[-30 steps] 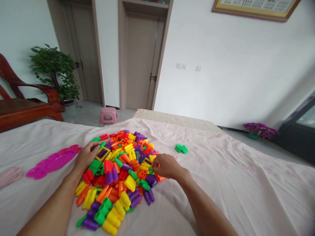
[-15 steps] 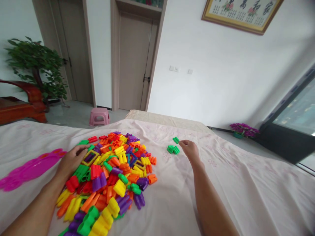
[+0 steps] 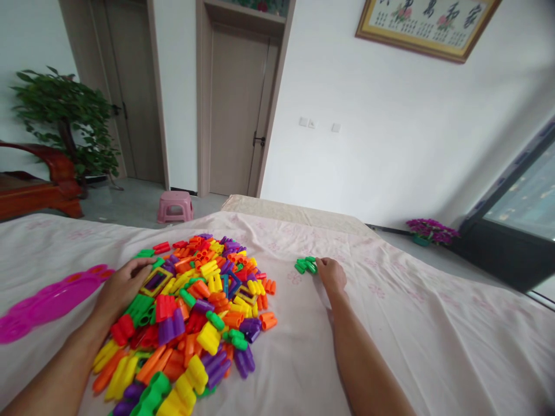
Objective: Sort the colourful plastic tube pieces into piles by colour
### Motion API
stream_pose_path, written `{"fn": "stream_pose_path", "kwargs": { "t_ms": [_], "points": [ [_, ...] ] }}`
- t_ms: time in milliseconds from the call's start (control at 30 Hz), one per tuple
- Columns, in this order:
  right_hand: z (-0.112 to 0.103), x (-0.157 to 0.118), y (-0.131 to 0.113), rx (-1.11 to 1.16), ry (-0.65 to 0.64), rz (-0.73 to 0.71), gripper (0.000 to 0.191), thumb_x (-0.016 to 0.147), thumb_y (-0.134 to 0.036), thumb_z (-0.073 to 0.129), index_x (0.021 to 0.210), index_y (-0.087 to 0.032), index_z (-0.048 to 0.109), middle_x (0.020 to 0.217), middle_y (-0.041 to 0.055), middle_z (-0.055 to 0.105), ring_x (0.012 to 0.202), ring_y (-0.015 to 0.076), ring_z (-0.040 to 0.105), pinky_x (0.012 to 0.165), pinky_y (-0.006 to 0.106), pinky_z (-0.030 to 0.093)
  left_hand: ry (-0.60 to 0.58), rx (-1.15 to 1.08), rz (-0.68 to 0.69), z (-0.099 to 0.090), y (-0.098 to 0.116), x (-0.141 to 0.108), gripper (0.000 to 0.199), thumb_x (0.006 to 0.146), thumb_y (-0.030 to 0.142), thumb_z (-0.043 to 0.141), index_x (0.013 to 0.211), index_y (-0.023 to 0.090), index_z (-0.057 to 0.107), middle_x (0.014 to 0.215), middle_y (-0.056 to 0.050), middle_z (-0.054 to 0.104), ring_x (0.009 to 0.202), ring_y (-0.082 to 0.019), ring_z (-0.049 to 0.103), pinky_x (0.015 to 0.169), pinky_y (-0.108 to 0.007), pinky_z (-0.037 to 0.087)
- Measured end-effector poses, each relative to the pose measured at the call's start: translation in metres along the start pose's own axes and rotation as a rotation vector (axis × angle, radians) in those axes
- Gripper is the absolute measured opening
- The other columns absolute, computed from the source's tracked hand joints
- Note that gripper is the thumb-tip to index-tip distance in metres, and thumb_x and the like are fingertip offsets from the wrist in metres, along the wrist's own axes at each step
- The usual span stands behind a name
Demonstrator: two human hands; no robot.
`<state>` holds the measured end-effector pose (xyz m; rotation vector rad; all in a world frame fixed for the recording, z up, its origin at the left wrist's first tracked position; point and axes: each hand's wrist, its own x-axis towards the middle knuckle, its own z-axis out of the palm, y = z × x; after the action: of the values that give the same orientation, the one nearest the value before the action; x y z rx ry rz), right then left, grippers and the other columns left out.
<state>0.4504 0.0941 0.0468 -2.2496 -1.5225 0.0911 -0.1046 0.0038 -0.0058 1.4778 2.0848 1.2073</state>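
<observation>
A large heap of plastic building blocks (image 3: 208,338) in red, orange, yellow, green and purple lies on the cloth in front of me. At its left edge rests my left hand (image 3: 125,280), fingers bent and closed at a small green block (image 3: 157,263); the thumb side is partly hidden. To the right of the heap, my right hand (image 3: 332,275) pinches a green block (image 3: 311,259) low over a small group of green blocks (image 3: 302,266). The pinched block appears to touch the group. A yellow square frame piece (image 3: 166,277) lies near my left fingertips.
A magenta plastic tray (image 3: 52,300) lies left of my left hand. The pale flowered cloth (image 3: 411,346) covers the surface, with a beige edge (image 3: 295,214) beyond. A pink stool (image 3: 175,206), a red wooden chair (image 3: 47,179) and potted flowers (image 3: 429,230) stand farther off.
My right hand has come down and slightly nearer, bringing its green block from above the small group down to it. My left hand has barely moved at the heap's edge.
</observation>
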Motion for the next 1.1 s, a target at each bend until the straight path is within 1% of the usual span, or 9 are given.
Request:
{"fn": "stream_pose_path", "kwargs": {
  "t_ms": [200,300,400,467,533,667,767,933,1100],
  "points": [
    [0.002,-0.003,0.003,-0.005,0.006,-0.051,0.052,0.098,-0.052,0.036,0.099,-0.021,0.077,0.106,0.0152,0.073,0.096,0.0258,0.068,0.071,0.03,0.043,0.019,-0.006,-0.011,0.001,0.002,-0.001,0.045,0.087,0.046,0.053,0.12,0.019,0.066,0.117,-0.008,0.073,0.099,-0.024,0.069,0.085,-0.032,0.053],
    [0.0,-0.004,0.0,-0.055,0.1,-0.074,0.053,0.1,-0.048,0.032,0.102,-0.02,0.077,0.114,0.0153,0.07,0.1,0.0252,0.065,0.075,0.031,0.042,0.005,-0.043,-0.01,0.001,0.003,-0.002,0.045,0.088,0.046,0.052,0.122,0.019,0.065,0.114,-0.007,0.073,0.097,-0.023,0.069,0.084,-0.031,0.053],
    [-0.003,-0.009,-0.012,-0.052,0.191,-0.144,0.05,0.102,-0.043,0.032,0.102,-0.02,0.076,0.117,0.0136,0.069,0.102,0.0241,0.062,0.079,0.031,0.041,0.006,-0.049,-0.019,0.001,0.003,-0.001,0.043,0.087,0.045,0.053,0.12,0.019,0.065,0.116,-0.006,0.073,0.099,-0.023,0.069,0.084,-0.029,0.052],
    [-0.003,-0.016,-0.027,0.027,0.202,-0.22,0.046,0.101,-0.041,0.035,0.1,-0.02,0.076,0.114,0.0111,0.07,0.102,0.0223,0.061,0.081,0.03,0.04,0.006,-0.05,-0.022,0.001,0.001,0.0,0.042,0.086,0.045,0.054,0.118,0.02,0.066,0.115,-0.006,0.073,0.099,-0.022,0.069,0.083,-0.029,0.053],
    [-0.001,-0.028,-0.045,0.16,0.166,-0.354,0.041,0.1,-0.04,0.04,0.1,-0.019,0.075,0.108,0.0084,0.071,0.1,0.0203,0.061,0.083,0.028,0.041,0.014,-0.066,-0.014,0.002,-0.001,0.001,0.042,0.085,0.047,0.055,0.117,0.021,0.067,0.113,-0.006,0.074,0.097,-0.022,0.07,0.082,-0.028,0.054],
    [0.006,-0.063,-0.089,0.376,-0.02,-0.748,0.025,0.097,-0.034,0.054,0.095,-0.021,0.075,0.098,0.0046,0.073,0.094,0.0179,0.062,0.089,0.028,0.042,0.037,-0.081,0.009,0.004,-0.003,0.001,0.045,0.083,0.048,0.056,0.116,0.022,0.068,0.112,-0.007,0.074,0.095,-0.024,0.071,0.08,-0.03,0.055],
    [0.01,-0.087,-0.12,0.366,-0.133,-0.966,0.018,0.096,-0.031,0.059,0.098,-0.024,0.076,0.102,0.0037,0.073,0.097,0.0179,0.061,0.094,0.029,0.041,0.037,-0.09,0.017,0.004,-0.003,0.001,0.045,0.083,0.049,0.055,0.115,0.021,0.068,0.112,-0.007,0.074,0.096,-0.024,0.071,0.08,-0.03,0.055],
    [0.013,-0.102,-0.158,0.118,-0.157,-1.061,0.019,0.093,-0.028,0.062,0.105,-0.029,0.077,0.105,0.005,0.068,0.1,0.0206,0.056,0.086,0.029,0.042,0.03,-0.102,0.005,0.005,-0.003,0.003,0.042,0.082,0.047,0.055,0.114,0.022,0.068,0.11,-0.006,0.075,0.097,-0.024,0.071,0.078,-0.029,0.056],
    [0.013,-0.1,-0.174,-0.122,-0.154,-1.063,0.021,0.094,-0.025,0.059,0.106,-0.027,0.076,0.105,0.0069,0.066,0.104,0.0222,0.054,0.084,0.03,0.043,0.032,-0.121,0.002,0.006,-0.002,0.002,0.041,0.082,0.047,0.056,0.113,0.023,0.069,0.111,-0.005,0.075,0.096,-0.023,0.071,0.077,-0.028,0.056]
  ]
}}
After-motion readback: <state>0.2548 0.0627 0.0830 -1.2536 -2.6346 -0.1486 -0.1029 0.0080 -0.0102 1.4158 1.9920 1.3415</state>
